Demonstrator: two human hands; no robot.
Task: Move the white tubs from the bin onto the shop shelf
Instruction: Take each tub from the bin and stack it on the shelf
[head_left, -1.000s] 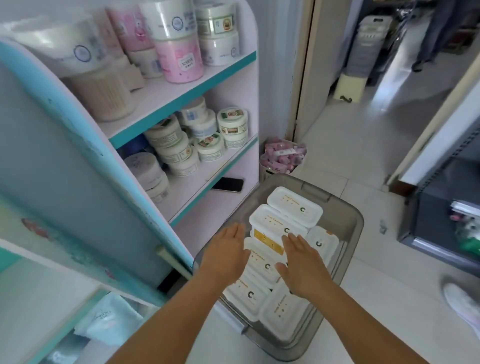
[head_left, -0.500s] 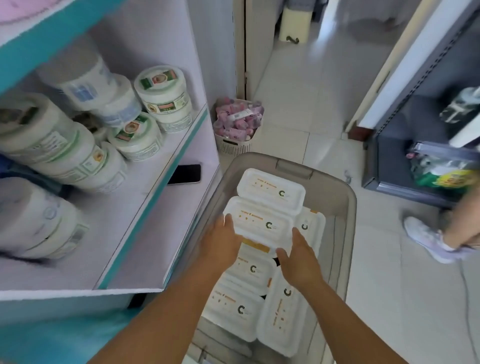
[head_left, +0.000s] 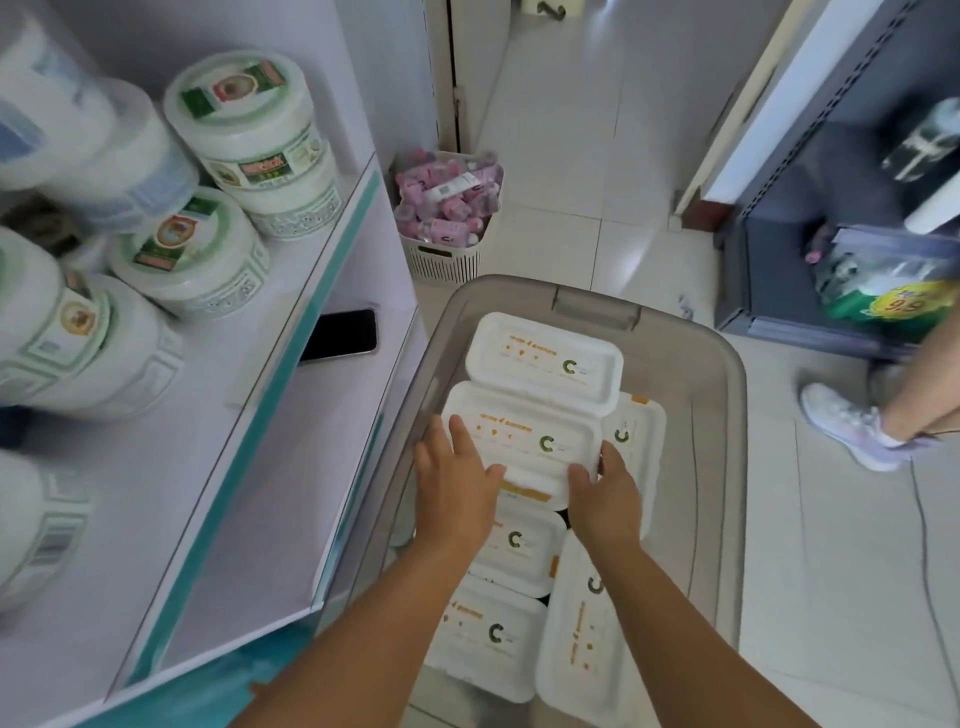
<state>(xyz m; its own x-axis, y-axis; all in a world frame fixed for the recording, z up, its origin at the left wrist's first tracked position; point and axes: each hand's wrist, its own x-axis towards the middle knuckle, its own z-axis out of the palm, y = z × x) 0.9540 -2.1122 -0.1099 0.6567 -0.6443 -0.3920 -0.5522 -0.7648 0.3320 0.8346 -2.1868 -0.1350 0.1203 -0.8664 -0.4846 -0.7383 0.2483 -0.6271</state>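
Pale floor tiles (head_left: 597, 171) run back to a doorway, and your grey bin (head_left: 691, 395) sits on them against the front edge of the white shelf (head_left: 208, 457) with its teal lip. White tubs fill the bin in overlapping layers; six show, and anything beneath them is hidden.

Your left hand (head_left: 452, 483) grips the left end of the second tub (head_left: 524, 441) from the far wall, thumb curled over its near edge and fingers along the side. Your right hand (head_left: 605, 493) holds the right end the same way, its fingertips hidden behind the tub's corner. That tub lies partly under the far tub (head_left: 545, 358) and over the ones nearer you; whether it has lifted clear of them cannot be told.

On the shelf, round jars (head_left: 244, 130) stand stacked toward the back left corner; the nearer ones are blurred and cut off by the frame edge. A dark phone (head_left: 340, 335) lies flat on the lower board, half hidden by the upper board's edge. A basket (head_left: 447, 218) of pink bottles stands just beyond the bin's far left corner. At the right edge a shoe (head_left: 852, 423) and bare leg show, the rest cut off, near a dark rack (head_left: 779, 244) whose contents are too smeared to read.
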